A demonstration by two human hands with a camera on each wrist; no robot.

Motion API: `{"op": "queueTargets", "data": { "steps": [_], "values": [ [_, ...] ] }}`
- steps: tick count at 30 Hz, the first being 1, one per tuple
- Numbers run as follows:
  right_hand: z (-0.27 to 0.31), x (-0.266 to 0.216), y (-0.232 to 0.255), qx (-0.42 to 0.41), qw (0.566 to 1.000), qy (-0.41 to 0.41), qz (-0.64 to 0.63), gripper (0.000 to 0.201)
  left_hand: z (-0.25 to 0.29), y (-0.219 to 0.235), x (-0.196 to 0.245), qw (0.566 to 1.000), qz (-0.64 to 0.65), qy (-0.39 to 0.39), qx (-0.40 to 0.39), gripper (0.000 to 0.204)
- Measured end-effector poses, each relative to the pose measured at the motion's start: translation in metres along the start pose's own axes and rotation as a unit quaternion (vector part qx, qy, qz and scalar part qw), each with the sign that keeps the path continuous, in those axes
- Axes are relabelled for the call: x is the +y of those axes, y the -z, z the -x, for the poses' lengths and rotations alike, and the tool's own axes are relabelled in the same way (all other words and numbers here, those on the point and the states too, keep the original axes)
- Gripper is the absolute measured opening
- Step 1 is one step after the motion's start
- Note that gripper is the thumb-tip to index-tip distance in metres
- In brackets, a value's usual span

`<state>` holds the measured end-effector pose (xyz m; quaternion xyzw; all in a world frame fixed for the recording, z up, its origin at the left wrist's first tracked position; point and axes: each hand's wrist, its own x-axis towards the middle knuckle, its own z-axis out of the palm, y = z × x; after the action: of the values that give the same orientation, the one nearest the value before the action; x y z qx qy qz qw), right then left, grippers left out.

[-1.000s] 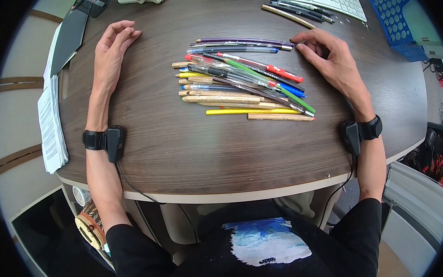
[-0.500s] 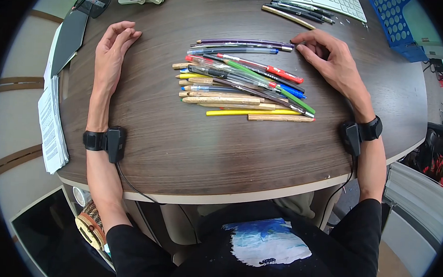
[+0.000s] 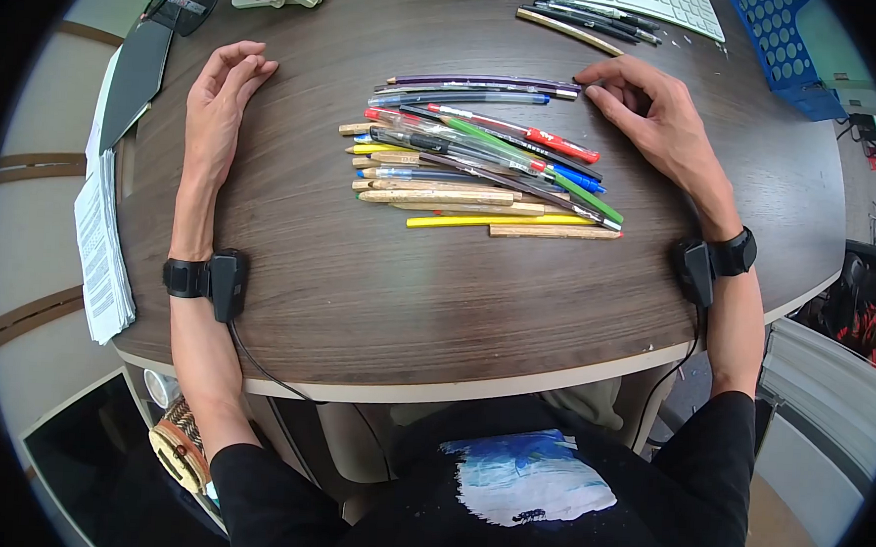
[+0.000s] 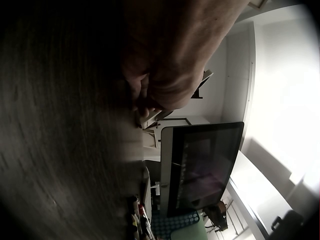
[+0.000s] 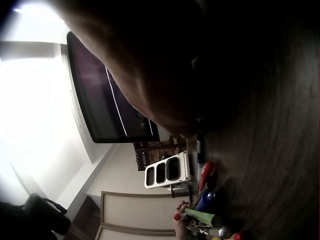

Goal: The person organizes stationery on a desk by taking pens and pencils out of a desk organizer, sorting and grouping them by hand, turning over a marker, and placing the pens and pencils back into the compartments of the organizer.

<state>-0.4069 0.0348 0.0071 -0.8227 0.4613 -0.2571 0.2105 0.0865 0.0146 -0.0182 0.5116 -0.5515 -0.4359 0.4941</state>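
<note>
A pile of pens and pencils (image 3: 483,162) lies across the middle of the dark table, most of them roughly sideways. The left hand (image 3: 219,109) rests on the table left of the pile, fingers loosely curled and holding nothing; the left wrist view shows this hand (image 4: 170,75) dark against the tabletop. At the pile's upper right, the right hand (image 3: 654,116) has its fingertips at the end of a dark purple pencil (image 3: 488,81); whether they pinch it is unclear. In the right wrist view the right hand (image 5: 155,85) is mostly in shadow, with pen ends below it.
Several more pens and a pencil (image 3: 570,32) lie near the white keyboard (image 3: 670,6) at the back. A blue perforated holder (image 3: 781,54) stands at the back right. Papers (image 3: 105,246) line the left edge, and a monitor (image 4: 205,165) stands behind the table.
</note>
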Motion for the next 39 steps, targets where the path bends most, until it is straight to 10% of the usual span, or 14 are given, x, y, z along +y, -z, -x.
{"op": "queueTargets", "data": {
  "steps": [39],
  "values": [
    [0.0010,0.0007,0.0005,-0.001,1.000,0.009,-0.011,0.021,0.0014,-0.0029,-0.0007,1.000,0.004,-0.015,0.011,0.027]
  ]
}}
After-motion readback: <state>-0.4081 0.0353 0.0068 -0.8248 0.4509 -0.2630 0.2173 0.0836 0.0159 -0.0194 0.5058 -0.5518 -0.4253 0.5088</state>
